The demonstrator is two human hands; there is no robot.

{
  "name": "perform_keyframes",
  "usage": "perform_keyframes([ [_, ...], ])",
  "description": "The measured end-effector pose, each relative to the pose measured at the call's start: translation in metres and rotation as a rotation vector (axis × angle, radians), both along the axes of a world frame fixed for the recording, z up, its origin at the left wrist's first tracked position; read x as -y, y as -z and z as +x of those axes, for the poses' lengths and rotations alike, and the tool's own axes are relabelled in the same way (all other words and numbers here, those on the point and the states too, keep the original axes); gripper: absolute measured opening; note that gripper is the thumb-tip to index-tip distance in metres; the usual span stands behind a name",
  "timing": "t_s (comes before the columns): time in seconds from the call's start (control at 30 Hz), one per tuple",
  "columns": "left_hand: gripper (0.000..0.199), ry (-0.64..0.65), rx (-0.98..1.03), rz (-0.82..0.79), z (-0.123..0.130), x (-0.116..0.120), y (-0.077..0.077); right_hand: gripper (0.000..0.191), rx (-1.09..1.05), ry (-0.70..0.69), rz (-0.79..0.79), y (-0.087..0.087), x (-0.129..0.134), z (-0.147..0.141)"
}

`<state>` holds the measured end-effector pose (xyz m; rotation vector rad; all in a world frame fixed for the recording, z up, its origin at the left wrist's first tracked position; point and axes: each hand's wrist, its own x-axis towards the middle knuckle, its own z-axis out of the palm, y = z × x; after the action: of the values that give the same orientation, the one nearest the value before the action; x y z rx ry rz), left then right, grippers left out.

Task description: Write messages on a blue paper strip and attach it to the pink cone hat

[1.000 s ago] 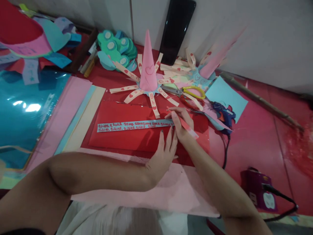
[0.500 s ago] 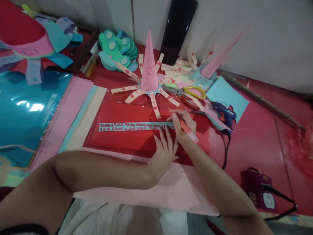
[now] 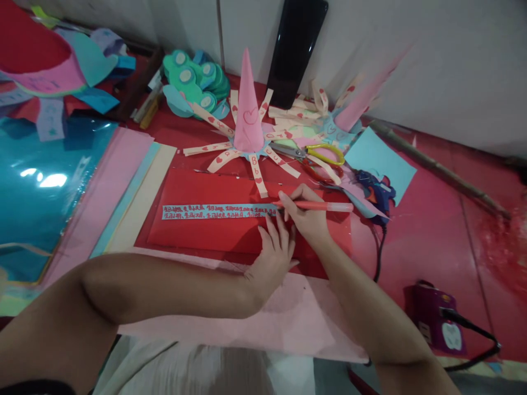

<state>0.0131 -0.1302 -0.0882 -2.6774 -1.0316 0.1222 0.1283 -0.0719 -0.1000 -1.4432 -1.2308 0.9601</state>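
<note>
Along the near edge of the red tabletop (image 3: pixel 444 219) there lies a large pale pink paper sheet (image 3: pixel 317 312). Beyond it rests the left hand (image 3: pixel 272 257), its fingers slightly spread, the tips at the near edge of a narrow light-blue paper strip (image 3: pixel 209 213) with red writing. The strip lies on a red rectangular sheet (image 3: pixel 214 237); it seems light, thin and easy to crease, so it is better held by its ends. The right hand (image 3: pixel 308 218) pinches a slim red pen (image 3: pixel 325 206) near its tip. Toward the far edge stands a pink paper cone (image 3: pixel 248 123).
</note>
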Motion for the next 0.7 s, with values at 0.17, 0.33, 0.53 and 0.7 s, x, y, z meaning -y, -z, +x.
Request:
perform_keyframes([
  [0.17, 0.057, 0.006, 0.003, -0.012, -0.0005, -0.0001, -0.0018, 0.033, 0.037, -0.033, -0.007, -0.0015, 0.0012, -0.0014],
  [0.33, 0.057, 0.023, -0.016, 0.007, 0.0001, 0.0008, -0.0018, 0.031, 0.055, -0.052, -0.008, -0.0022, 0.0018, -0.0019],
  [0.53, 0.056, 0.030, -0.015, 0.032, 0.0005, 0.0017, -0.0003, 0.032, 0.098, -0.059, -0.011, -0.0010, 0.0021, -0.0014],
  [0.7, 0.055, 0.030, -0.009, 0.010, 0.0004, 0.0021, -0.0001, 0.032, 0.128, -0.093, -0.005, 0.0011, 0.0023, -0.0007],
])
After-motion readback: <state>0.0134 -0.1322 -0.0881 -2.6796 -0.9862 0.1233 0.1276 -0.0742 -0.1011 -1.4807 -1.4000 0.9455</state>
